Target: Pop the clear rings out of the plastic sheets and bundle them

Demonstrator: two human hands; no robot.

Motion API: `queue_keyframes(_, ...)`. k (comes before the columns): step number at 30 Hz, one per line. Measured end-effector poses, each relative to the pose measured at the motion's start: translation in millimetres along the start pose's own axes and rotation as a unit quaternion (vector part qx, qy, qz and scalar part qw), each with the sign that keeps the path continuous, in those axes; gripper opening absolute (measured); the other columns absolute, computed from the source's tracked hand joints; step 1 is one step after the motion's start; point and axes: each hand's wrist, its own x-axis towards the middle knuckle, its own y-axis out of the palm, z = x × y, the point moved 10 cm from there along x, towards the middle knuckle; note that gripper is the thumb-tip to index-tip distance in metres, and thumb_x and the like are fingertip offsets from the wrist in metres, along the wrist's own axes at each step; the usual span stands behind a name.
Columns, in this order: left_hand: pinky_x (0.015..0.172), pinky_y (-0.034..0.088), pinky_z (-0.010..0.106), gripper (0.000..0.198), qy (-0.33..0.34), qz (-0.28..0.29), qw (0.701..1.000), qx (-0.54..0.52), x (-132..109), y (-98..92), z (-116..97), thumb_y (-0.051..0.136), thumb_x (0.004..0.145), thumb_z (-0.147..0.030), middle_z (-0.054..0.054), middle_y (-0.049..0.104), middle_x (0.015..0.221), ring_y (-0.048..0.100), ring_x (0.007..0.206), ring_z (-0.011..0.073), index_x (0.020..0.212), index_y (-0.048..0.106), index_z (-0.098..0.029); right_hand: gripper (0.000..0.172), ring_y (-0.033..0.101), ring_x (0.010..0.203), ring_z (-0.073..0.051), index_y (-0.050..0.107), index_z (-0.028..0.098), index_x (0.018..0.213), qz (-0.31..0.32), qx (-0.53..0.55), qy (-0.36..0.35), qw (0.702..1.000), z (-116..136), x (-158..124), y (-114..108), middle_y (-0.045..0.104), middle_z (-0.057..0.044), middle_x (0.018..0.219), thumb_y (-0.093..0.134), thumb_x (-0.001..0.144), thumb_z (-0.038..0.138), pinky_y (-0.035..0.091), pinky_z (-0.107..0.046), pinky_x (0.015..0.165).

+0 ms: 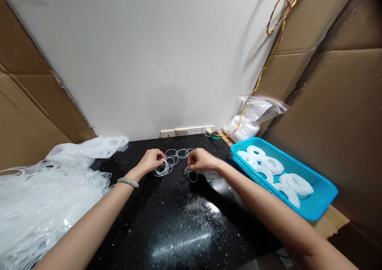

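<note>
My left hand [151,161] pinches a small coil of thin translucent rubber rings [162,169] on the black speckled countertop [167,218]. My right hand [200,159] holds a single thin ring [192,177], which hangs down from its fingers. Between and behind my hands, several loose rings [178,153] lie overlapping on the countertop, partly linked with the coil. A pale bangle [128,182] circles my left wrist.
A large tangled heap of translucent rings [38,198] lies left of the countertop. A blue plastic basket [283,178] at the right holds several bundled rings. Behind it are a plastic zip bag [253,116], a yellow wire [277,35], and wall sockets [188,132]. Cardboard sheets line both sides.
</note>
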Motion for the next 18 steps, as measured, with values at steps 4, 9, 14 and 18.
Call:
queue_keyframes(4, 0.067, 0.047, 0.027, 0.020, -0.005, 0.000, 1.000, -0.007, 5.1, 8.6, 2.7, 0.056, 0.069, -0.014, 0.004, 0.073, 0.077, 0.065, 0.073, 0.0187, 0.076, 0.074, -0.019, 0.021, 0.064, 0.072, -0.012, 0.071, 0.015, 0.082, -0.023, -0.035, 0.034, 0.999, -17.1, 28.9, -19.2, 0.071, -0.001, 0.079, 0.066, 0.063, 0.009, 0.041, -0.017, 0.059)
queue_keyframes(9, 0.071, 0.048, 0.027, 0.021, -0.001, -0.024, 1.000, -0.013, 6.0, 9.0, 5.7, 0.054, 0.073, -0.016, 0.004, 0.073, 0.085, 0.066, 0.078, 0.0189, 0.082, 0.073, -0.018, 0.023, 0.065, 0.078, -0.014, 0.072, 0.019, 0.086, -0.009, -0.137, 0.046, 0.989, -33.5, 54.4, -22.3, 0.073, -0.001, 0.084, 0.064, 0.066, 0.010, 0.039, -0.019, 0.058)
queue_keyframes(14, 0.069, 0.047, 0.027, 0.019, -0.001, -0.037, 0.999, -0.017, 18.4, 9.0, 10.4, 0.056, 0.074, -0.018, 0.004, 0.072, 0.084, 0.065, 0.076, 0.0190, 0.083, 0.073, -0.018, 0.030, 0.065, 0.086, -0.017, 0.071, 0.022, 0.098, -0.007, -0.217, 0.013, 0.976, -35.9, 73.0, -13.5, 0.073, -0.001, 0.091, 0.060, 0.072, 0.012, 0.041, -0.020, 0.063)
queue_keyframes(18, 0.068, 0.045, 0.028, 0.017, 0.003, -0.042, 0.999, -0.018, 26.4, 7.2, 12.0, 0.057, 0.074, -0.019, 0.005, 0.071, 0.082, 0.063, 0.075, 0.0199, 0.078, 0.073, -0.018, 0.028, 0.065, 0.086, -0.018, 0.070, 0.020, 0.098, 0.023, -0.235, 0.023, 0.971, -39.3, 89.2, -4.5, 0.072, -0.004, 0.093, 0.066, 0.070, 0.020, 0.042, -0.020, 0.063)
